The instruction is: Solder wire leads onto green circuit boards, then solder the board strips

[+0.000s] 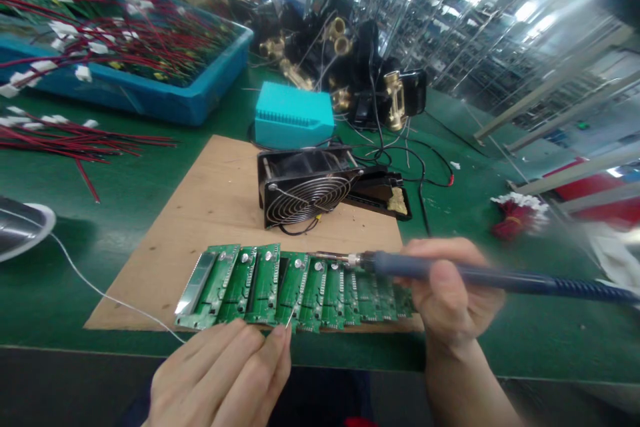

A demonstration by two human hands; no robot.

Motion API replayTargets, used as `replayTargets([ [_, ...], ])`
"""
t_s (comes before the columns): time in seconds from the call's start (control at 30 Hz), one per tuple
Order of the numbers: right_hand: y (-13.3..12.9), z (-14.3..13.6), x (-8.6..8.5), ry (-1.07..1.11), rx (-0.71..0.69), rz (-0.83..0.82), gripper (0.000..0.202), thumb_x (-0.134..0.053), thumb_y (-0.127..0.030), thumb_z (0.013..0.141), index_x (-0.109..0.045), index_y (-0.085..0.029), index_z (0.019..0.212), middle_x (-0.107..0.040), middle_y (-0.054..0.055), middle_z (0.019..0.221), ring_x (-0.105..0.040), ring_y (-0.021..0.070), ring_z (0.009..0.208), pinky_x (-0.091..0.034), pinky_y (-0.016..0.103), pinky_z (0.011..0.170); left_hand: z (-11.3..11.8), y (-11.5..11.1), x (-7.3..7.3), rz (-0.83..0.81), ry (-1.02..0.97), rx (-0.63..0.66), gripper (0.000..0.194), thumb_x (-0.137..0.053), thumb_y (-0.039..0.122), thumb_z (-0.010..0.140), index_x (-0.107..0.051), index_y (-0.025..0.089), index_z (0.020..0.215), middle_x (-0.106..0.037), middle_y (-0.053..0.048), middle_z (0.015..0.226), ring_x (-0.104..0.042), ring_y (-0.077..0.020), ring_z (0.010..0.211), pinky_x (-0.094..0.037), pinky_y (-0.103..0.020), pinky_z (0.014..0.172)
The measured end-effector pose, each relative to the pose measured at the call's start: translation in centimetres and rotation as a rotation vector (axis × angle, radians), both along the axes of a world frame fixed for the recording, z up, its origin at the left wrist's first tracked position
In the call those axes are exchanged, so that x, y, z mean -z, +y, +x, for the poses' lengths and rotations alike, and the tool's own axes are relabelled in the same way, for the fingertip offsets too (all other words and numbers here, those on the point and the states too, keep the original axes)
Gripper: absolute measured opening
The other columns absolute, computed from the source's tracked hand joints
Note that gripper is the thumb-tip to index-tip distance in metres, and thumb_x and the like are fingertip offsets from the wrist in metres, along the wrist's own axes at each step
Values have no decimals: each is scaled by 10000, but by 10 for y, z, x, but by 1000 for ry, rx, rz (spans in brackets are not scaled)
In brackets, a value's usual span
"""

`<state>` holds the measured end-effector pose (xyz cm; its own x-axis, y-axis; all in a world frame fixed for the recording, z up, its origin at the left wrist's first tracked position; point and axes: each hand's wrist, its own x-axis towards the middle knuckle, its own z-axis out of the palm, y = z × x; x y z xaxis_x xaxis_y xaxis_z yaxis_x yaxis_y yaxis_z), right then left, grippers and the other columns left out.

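My right hand (450, 287) is closed around a blue soldering iron (415, 265), whose metal tip points left over the upper edge of a row of circuit boards. Between the fingertips of my left hand (230, 373) is pinched the end of a thin solder wire (290, 317), which reaches up to the lower part of one board. The green circuit boards (263, 283) overlap in a slanted row on a brown board. At the left end of the row, one carries a silvery strip (194, 283). My right hand and the iron cover part of the right end.
A fan with a wire grille (310, 197) stands behind the boards, beside an iron stand with a sponge (397, 201). Behind it sits a turquoise box (294, 113). A solder spool (30, 230) is at left, near red wires (85, 140) and a blue bin (200, 100). Brass fittings (395, 100) lie behind.
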<state>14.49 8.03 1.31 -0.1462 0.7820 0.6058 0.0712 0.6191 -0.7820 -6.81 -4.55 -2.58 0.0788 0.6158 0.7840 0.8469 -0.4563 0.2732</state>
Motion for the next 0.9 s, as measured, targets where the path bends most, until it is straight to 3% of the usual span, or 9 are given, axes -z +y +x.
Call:
replayTargets([
  [0.9, 0, -1, 0, 14, -2, 58, 138, -645, -293, 916, -756, -210, 910, -663, -2, 710, -592, 126, 444, -436, 265, 334, 0, -3, 3, -8, -24, 6, 113, -686, 41, 857, -634, 133, 819, -619, 31, 537, -562, -90, 504, -449, -249, 600],
])
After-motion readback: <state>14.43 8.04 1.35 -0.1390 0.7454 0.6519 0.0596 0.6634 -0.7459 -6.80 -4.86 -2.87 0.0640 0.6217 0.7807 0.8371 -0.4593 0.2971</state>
